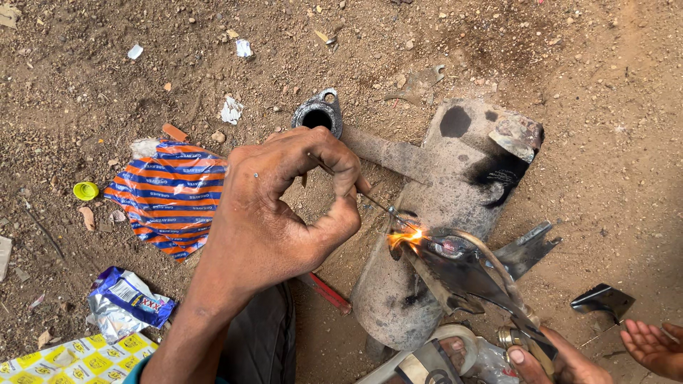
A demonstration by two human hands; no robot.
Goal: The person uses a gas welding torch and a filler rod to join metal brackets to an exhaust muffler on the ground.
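while flame (pixel 405 238) glows, left hand (pixel 281 206) pinches thin rod (pixel 377 203) over sooty cylinder (pixel 434 213).

The left hand (pixel 277 213) is pinching thumb against forefinger, wrist bent inward, while the right hand (pixel 562 363) is gripping low at the frame's edge.

One muffler (pixel 427 220), one torch (pixel 491 284), one filler rod (pixel 370 199), three hands (pixel 277 213), two wrappers (pixel 171 195)

Bare working hands, grimy from the job

The left hand (pixel 274 213) is dusty and soot-smudged, its forearm bare, with a teal sleeve edge near the elbow; the right hand (pixel 551 359) shows a dirt-rimmed thumbnail, and no gloves or rings are worn.
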